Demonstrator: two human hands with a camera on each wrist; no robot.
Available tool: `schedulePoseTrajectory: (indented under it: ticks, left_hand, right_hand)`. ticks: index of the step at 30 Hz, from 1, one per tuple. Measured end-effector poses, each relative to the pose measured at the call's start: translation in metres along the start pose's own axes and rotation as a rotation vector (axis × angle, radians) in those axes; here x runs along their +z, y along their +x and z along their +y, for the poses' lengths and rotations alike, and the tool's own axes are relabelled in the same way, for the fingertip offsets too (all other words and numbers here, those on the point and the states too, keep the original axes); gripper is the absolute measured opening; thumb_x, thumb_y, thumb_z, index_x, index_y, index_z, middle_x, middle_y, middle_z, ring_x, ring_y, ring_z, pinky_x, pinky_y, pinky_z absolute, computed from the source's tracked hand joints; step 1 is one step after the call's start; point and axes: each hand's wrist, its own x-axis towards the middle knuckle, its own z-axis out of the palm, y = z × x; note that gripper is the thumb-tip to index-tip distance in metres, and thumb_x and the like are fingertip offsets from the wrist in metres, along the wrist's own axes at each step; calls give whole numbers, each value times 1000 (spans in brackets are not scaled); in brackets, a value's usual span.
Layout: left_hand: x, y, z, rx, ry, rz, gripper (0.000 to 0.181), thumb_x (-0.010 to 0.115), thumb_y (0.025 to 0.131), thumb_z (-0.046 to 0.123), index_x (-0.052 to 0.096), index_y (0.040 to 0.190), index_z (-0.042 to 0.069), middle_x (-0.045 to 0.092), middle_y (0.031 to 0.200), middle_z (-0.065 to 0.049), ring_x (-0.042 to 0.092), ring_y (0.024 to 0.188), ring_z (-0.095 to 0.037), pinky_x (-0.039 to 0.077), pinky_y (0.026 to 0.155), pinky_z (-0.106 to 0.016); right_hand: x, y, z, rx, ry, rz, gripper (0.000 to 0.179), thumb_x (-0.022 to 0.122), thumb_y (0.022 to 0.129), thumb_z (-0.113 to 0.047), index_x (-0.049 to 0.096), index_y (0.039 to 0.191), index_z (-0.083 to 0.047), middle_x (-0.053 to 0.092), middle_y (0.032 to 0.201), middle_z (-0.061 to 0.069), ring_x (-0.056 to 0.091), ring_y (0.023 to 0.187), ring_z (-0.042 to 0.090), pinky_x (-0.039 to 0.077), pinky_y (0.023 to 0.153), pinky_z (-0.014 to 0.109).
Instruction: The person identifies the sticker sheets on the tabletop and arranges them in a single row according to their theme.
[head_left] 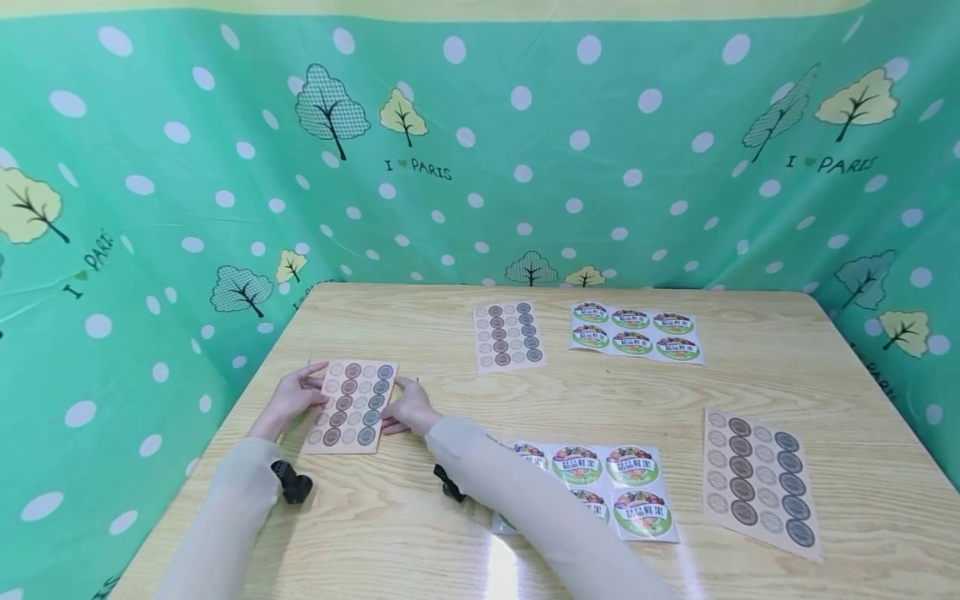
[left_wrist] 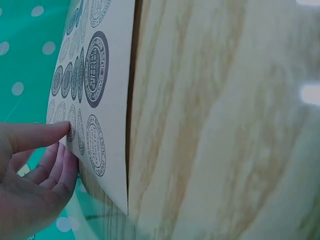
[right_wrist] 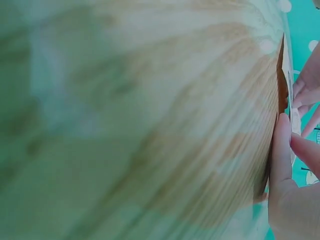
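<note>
A kraft sticker sheet with rows of round brown and grey stickers lies lengthwise at the left of the wooden table. My left hand holds its left edge. In the left wrist view the thumb presses on top of the sheet, the fingers reach beneath, and that edge stands a little off the wood. My right hand holds the sheet's right edge. In the right wrist view its thumb and a finger pinch the thin edge.
A second kraft sheet and a sheet of green fruit labels lie at the back. Another fruit label sheet sits partly under my right forearm, and a kraft sheet lies at the right. Green dotted fabric walls three sides.
</note>
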Motion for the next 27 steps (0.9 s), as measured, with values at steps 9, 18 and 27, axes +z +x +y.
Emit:
schedulePoseTrajectory:
  ticks: [9, 18, 27]
  left_hand:
    - [5, -1, -1, 4, 15, 41, 60, 56, 74, -11, 34, 129, -9, 52, 102, -27, 55, 76, -14, 48, 62, -16]
    - [6, -2, 4, 8, 58, 143, 49, 56, 79, -1, 42, 125, -7, 50, 112, -31, 49, 103, -40, 49, 71, -23]
    - [18, -5, 22, 74, 54, 164, 39, 52, 85, 6, 47, 121, -7, 52, 110, -29, 53, 98, -36, 49, 72, -23]
  right_hand:
    - [-8, 2, 4, -67, -161, -5, 66, 60, 75, 10, 31, 133, 2, 62, 69, 22, 61, 52, 26, 54, 51, 30]
    - [-34, -6, -9, -40, -284, -136, 45, 60, 78, 2, 47, 121, 0, 63, 77, 23, 63, 66, 30, 55, 57, 32]
    - [-70, -14, -18, -76, -389, -256, 38, 61, 77, 1, 53, 115, 0, 62, 86, 24, 63, 77, 34, 54, 65, 36]
